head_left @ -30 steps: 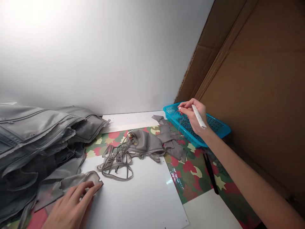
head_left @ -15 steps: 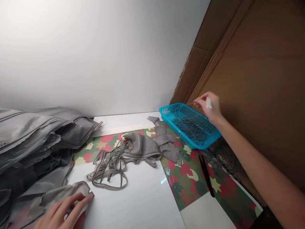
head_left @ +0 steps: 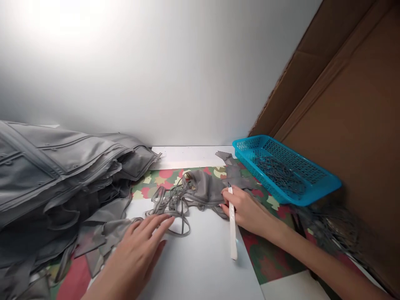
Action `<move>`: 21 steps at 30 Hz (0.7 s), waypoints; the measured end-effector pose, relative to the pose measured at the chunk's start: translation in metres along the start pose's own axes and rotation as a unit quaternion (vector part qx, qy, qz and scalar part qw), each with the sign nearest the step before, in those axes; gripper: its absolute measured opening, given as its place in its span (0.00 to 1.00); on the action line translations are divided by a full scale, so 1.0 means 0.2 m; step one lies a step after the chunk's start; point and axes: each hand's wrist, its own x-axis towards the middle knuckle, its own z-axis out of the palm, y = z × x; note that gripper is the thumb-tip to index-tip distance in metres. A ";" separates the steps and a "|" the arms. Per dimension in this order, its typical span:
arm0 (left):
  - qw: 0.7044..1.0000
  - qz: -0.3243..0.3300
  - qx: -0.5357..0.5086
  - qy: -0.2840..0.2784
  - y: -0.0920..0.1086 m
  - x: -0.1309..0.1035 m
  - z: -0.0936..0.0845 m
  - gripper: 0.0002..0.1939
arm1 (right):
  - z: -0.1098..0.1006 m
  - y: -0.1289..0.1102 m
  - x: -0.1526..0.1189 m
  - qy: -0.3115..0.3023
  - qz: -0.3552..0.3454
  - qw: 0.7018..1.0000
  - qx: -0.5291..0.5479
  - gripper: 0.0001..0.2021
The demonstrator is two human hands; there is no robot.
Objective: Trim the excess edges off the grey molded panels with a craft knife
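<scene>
My right hand (head_left: pixel 245 208) is closed around a slim white pen-like tool (head_left: pixel 232 229), its dark tip pointing away from me and its long end hanging toward the white board (head_left: pixel 200 258). Its fingertips are at the right edge of a small grey garment piece with a moulded cup (head_left: pixel 203 186). My left hand (head_left: pixel 142 246) has its fingers stretched out at the near side of a tangle of grey straps (head_left: pixel 175 204). Whether those fingertips touch the straps I cannot tell. Grey fabric pieces (head_left: pixel 106 233) lie beside and partly behind this hand.
A large pile of grey sewn fabric (head_left: pixel 68 154) takes up the left. Flat grey scraps (head_left: pixel 234 171) lie behind my right hand. To the right, a blue plastic basket (head_left: pixel 325 181) holds dark cords, before a cardboard wall (head_left: pixel 353 104). More cords (head_left: pixel 340 229) lie below it.
My right hand has come from above the basket left to the grey garment piece. My left hand has left the fabric edge at lower left and moved right, to the straps. The view has shifted left.
</scene>
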 end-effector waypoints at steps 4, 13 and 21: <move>0.997 -0.050 -0.020 -0.062 0.01 0.08 0.03 0.14 | 0.05 0.00 -0.01 -0.042 0.032 0.998 0.020 0.09; 0.893 -0.328 -0.242 0.190 -0.21 0.22 -0.25 0.03 | -0.06 0.08 0.21 0.079 0.141 0.963 0.217 0.14; 0.713 -0.367 -0.393 0.451 -0.39 0.44 -0.57 0.06 | -0.18 -0.06 0.54 0.267 0.123 0.891 0.347 0.15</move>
